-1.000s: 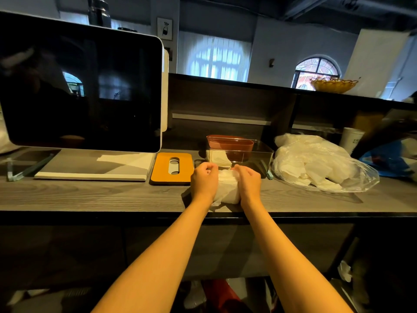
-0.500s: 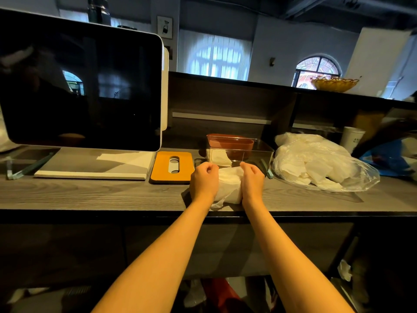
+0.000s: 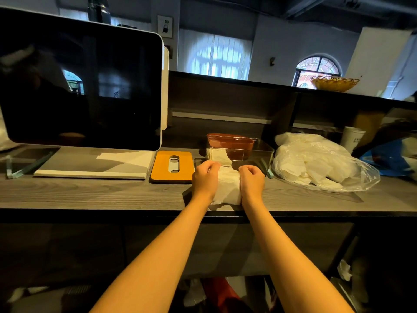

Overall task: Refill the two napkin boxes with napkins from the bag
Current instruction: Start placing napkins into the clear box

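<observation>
Filling the frame's upper left is a dark monitor (image 3: 79, 86), while right of centre a clear bag of napkins (image 3: 316, 163) is lying beside a transparent napkin box (image 3: 241, 152), and the left hand (image 3: 205, 179) and right hand (image 3: 252, 181) are gripping a napkin stack (image 3: 228, 188) between curled fingers at mid-frame.

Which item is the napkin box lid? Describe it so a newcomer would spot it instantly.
Start at the big dark monitor on the left of the wooden counter. Just right of its white base lies the lid, flat on the counter, left of the clear napkin box. It alone is an orange rounded slab with an oval slot in its middle.
</observation>
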Demonstrator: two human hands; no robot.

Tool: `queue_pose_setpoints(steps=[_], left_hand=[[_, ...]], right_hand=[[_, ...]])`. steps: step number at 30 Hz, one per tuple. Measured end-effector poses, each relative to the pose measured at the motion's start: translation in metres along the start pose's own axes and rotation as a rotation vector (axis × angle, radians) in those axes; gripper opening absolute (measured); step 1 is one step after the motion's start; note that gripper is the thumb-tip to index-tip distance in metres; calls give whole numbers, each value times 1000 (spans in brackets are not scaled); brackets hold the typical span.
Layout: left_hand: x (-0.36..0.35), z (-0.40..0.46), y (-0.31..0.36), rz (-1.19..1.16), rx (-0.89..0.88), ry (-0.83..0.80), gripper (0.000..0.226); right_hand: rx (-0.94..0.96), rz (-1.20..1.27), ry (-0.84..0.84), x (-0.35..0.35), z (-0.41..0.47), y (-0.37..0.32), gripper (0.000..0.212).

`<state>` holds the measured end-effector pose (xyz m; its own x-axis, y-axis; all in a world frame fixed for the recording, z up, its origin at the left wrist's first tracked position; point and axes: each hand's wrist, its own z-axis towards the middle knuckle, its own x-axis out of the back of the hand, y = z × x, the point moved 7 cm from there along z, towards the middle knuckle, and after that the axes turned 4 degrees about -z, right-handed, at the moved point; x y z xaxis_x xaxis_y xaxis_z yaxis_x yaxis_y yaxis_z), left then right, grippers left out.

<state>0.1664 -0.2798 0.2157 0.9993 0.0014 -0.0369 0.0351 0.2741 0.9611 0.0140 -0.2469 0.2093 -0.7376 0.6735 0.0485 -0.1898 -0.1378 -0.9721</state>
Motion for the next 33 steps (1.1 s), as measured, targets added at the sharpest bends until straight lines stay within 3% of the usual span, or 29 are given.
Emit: queue_pose_setpoints(steps=[5,8,10,13,16,19,21,25,29,33], left_hand=[[1,0,2,132,-65,32,12],[8,-3,4,210,-66,140,21],[7,-4,5,227,-85,130,30],[-3,-7,11,232,-160,-39,36],[-18,-14,17,315,-188,-321,35],[-22,-15,12,446,-173,-451,55],[-16,-11,14,486,-175,-425,55],[8,6,16,309,-94,-281,42],[26,14,6,281,-31,-131,40],[27,15,-5,248,28,-114,36]], right_hand=[[-19,19,-119,-9,-6,-4,25],[32,-30,-60,-6,-5,-5,31],[63,-76,-8,-3,-3,-5,37],[93,-153,125,9,-3,-8,46],[40,-153,272,24,-3,-7,50],[-7,-99,309,28,-2,-3,50],[-7,-46,229,23,-1,-3,48],[-50,78,-122,-7,-2,-9,38],[73,-38,-394,-31,-13,-18,29],[76,-164,-517,-41,-17,-12,42]])
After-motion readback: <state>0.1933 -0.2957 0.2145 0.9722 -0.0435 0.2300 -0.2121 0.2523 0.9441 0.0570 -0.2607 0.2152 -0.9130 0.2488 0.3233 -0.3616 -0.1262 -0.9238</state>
